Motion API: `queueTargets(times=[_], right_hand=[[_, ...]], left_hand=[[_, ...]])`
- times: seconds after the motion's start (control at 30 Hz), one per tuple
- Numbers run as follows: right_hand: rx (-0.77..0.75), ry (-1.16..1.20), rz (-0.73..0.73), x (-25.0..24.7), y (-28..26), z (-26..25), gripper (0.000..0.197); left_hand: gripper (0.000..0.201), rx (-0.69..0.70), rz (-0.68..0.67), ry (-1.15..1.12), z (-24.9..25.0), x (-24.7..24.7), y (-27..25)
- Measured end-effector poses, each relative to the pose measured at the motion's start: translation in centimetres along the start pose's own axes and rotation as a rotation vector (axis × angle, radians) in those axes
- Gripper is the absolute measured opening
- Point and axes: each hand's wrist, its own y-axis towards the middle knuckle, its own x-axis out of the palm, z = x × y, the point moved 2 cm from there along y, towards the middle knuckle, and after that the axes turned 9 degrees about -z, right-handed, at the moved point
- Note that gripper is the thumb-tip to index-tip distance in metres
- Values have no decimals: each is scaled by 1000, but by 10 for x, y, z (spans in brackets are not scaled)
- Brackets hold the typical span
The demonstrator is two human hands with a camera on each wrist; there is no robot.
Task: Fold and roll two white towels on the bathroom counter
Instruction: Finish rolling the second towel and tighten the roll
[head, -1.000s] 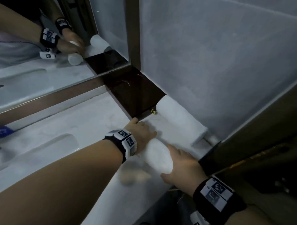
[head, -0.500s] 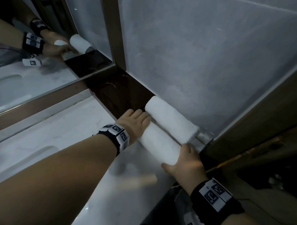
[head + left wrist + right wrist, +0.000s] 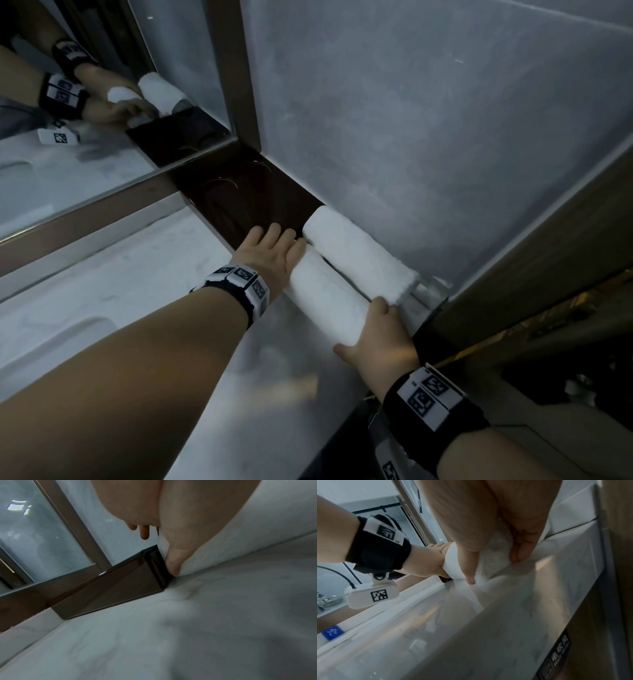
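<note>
— Towels where?
— Nearer roll (image 3: 325, 301) on counter (image 3: 137, 274), touching wall-side roll (image 3: 359, 253).
— Hands?
— Left hand (image 3: 270, 253) flat, fingers straight against one end; right hand (image 3: 380, 339) cupped round the other.

I see two plain white rolled towels (image 3: 359, 253), a white worktop (image 3: 113, 274) with faint grey veining, a glossy dark brown tray (image 3: 246, 195), a mottled grey wall (image 3: 411, 137), black wristbands (image 3: 442, 407) carrying black-and-white square code tags.
</note>
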Motion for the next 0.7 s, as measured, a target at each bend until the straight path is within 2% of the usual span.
queueTargets(times=[0.1, 0.23, 0.33, 0.4, 0.47, 0.63, 0.7], right_hand=[[-18, 12, 16, 0, -1, -2, 94], [-70, 44, -10, 0, -4, 0, 98], [-97, 54, -28, 0, -6, 1, 102], [-109, 64, -39, 0, -7, 1, 102], [-114, 66, -53, 0, -7, 0, 100], [-131, 71, -35, 3, -11, -1, 91], [-136, 80, -19, 4, -11, -1, 91]], left_hand=[[96, -31, -34, 11, 5, -1, -5], [80, -3, 35, -32, 8, -5, -13], [73, 110, 88, -68, 4, -8, -18], [83, 207, 53, -96, 4, -12, -17], [84, 239, -16, -86, 5, -15, -12], [52, 215, -103, 5, 5, -22, 6], [43, 222, -82, 33, 5, -24, 12]])
